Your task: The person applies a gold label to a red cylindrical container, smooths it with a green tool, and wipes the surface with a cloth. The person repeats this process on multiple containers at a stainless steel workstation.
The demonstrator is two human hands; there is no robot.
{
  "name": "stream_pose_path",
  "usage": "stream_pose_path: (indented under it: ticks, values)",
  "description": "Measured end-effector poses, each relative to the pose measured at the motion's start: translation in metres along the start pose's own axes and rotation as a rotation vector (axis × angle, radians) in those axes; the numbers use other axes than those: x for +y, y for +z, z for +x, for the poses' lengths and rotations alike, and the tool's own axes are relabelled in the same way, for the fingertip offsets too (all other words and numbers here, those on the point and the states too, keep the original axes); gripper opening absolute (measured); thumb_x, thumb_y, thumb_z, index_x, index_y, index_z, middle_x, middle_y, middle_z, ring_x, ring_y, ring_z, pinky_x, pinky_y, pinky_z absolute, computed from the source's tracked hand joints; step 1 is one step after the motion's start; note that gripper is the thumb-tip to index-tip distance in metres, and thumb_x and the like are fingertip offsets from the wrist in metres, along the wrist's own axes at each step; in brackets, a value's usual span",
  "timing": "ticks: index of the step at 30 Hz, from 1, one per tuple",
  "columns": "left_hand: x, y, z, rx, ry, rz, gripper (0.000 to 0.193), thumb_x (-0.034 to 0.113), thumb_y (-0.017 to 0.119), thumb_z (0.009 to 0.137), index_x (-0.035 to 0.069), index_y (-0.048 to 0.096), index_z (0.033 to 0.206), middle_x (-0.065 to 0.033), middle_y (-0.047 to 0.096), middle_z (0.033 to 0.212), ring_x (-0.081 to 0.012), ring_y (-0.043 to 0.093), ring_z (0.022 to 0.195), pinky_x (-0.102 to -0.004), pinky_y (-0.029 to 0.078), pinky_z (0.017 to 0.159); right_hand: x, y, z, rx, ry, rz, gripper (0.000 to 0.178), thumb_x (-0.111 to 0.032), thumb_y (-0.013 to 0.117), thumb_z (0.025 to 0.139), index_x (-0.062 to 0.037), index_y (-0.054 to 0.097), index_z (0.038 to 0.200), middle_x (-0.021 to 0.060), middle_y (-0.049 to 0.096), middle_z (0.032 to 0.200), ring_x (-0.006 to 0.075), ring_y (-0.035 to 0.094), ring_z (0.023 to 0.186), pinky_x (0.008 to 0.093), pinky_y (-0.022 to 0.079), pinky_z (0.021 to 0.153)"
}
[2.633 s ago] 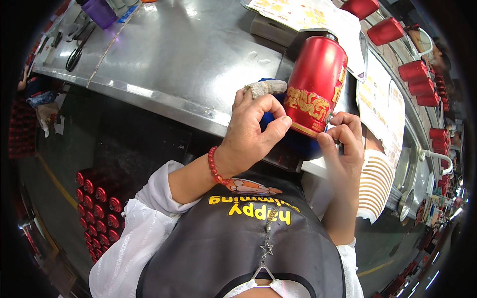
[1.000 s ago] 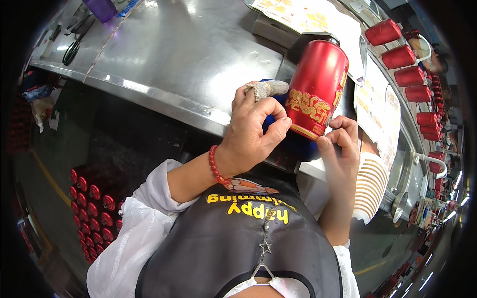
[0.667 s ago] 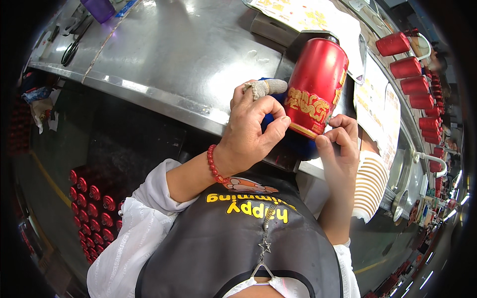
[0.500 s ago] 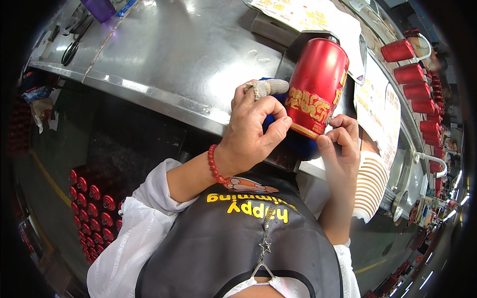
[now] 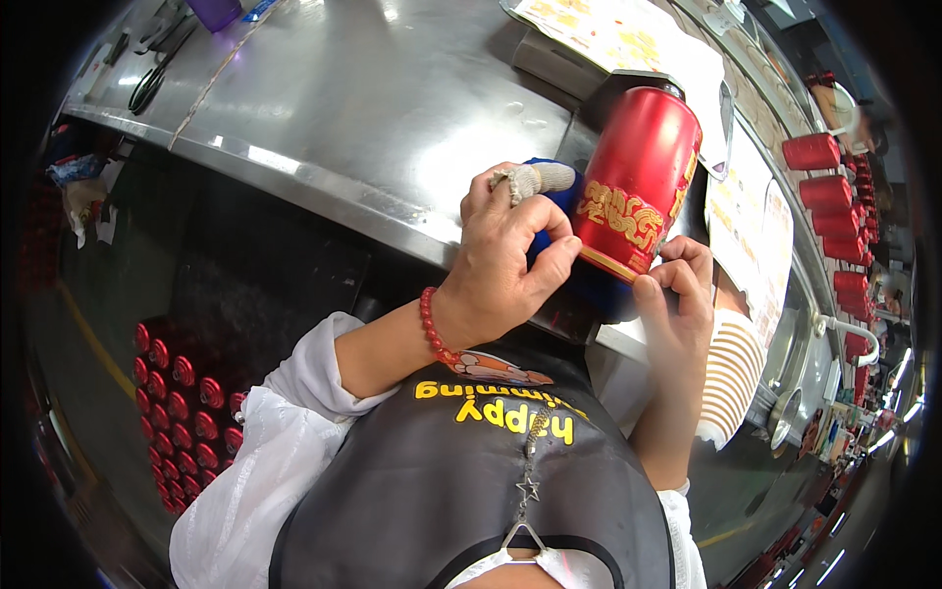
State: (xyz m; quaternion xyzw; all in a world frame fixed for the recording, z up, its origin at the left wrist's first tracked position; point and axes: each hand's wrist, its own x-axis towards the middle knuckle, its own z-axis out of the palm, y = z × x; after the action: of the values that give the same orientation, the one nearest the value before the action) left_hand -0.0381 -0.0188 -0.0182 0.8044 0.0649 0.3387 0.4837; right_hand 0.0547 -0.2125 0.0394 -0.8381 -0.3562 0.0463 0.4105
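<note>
A glossy red cylindrical bottle (image 5: 643, 147) with a gold dragon-like pattern lies tilted before me, its base end toward me and its dark neck away. Part of a blue support (image 5: 559, 184) shows beside and beneath it. My left hand (image 5: 505, 240) is at the left of the bottle's base edge, thumb and index finger pressed together there; a knitted finger cover sits on one finger. On the right side of the same edge, my right hand (image 5: 680, 294) has its thumb and bent fingers closed against the gold rim band. Any thin film between the fingertips is too small to make out.
A steel table (image 5: 343, 108) extends left and away, with a purple cup (image 5: 214, 12) and scissors (image 5: 147, 90) at far left. Printed sheets (image 5: 736, 201) lie to the right. Red bottles stand packed (image 5: 182, 402) low on the left; more red bottles (image 5: 827, 193) line the right.
The view has shifted slightly, so the bottle appears a little further right and lower. Both hands stay at its base edge, with only slight finger movement.
</note>
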Motion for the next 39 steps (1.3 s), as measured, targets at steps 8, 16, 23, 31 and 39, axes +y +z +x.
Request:
stream_pose_path:
  ticks: [8, 16, 23, 31, 39]
  values:
    - [0.012, -0.004, -0.027, 0.067, 0.327, 0.226, 0.046, 0.008, 0.070, 0.079, 0.014, 0.072, 0.124, 0.0027, 0.073, 0.115, -0.0188, 0.054, 0.109, -0.0411, 0.033, 0.101, 0.000, 0.000, 0.002, -0.021, -0.015, 0.009, 0.025, -0.017, 0.073, 0.089, -0.0004, 0.057, 0.080, 0.0135, 0.049, 0.105, 0.0251, 0.048, 0.105, 0.0344, 0.041, 0.090]
    - [-0.010, -0.003, -0.035, 0.042, 0.329, 0.231, 0.039, 0.006, 0.071, 0.082, 0.009, 0.073, 0.121, -0.0025, 0.072, 0.119, -0.0210, 0.055, 0.111, -0.0407, 0.035, 0.100, 0.003, -0.007, 0.001, -0.060, -0.035, 0.016, 0.027, -0.021, 0.070, 0.093, -0.0003, 0.058, 0.081, 0.0133, 0.048, 0.105, 0.0250, 0.047, 0.107, 0.0342, 0.040, 0.093]
    - [-0.002, -0.010, -0.013, 0.020, 0.650, 0.431, 0.037, 0.017, 0.079, 0.075, 0.022, 0.077, 0.112, 0.0098, 0.069, 0.107, -0.0161, 0.050, 0.111, -0.0390, 0.033, 0.103, 0.010, -0.011, -0.003, -0.123, 0.094, 0.300, 0.033, -0.026, 0.055, 0.104, 0.0001, 0.060, 0.085, 0.0113, 0.045, 0.111, 0.0217, 0.044, 0.110, 0.0307, 0.039, 0.096]
    - [0.006, -0.003, 0.009, -0.082, 0.851, 0.430, 0.028, 0.023, 0.069, 0.083, 0.028, 0.075, 0.109, 0.0133, 0.069, 0.109, -0.0104, 0.050, 0.109, -0.0402, 0.027, 0.109, 0.021, -0.019, -0.007, -0.177, 0.056, 0.368, 0.026, -0.024, 0.067, 0.097, -0.0020, 0.059, 0.086, 0.0090, 0.045, 0.113, 0.0186, 0.045, 0.107, 0.0279, 0.041, 0.088]
    - [0.000, -0.009, 0.023, -0.211, 0.959, 0.341, 0.024, 0.020, 0.073, 0.078, 0.026, 0.070, 0.101, 0.0085, 0.068, 0.116, -0.0140, 0.046, 0.110, -0.0376, 0.034, 0.102, 0.032, -0.043, -0.011, -0.250, 0.096, 0.344, 0.023, -0.020, 0.070, 0.093, -0.0035, 0.057, 0.084, 0.0084, 0.046, 0.112, 0.0181, 0.043, 0.109, 0.0284, 0.036, 0.092]
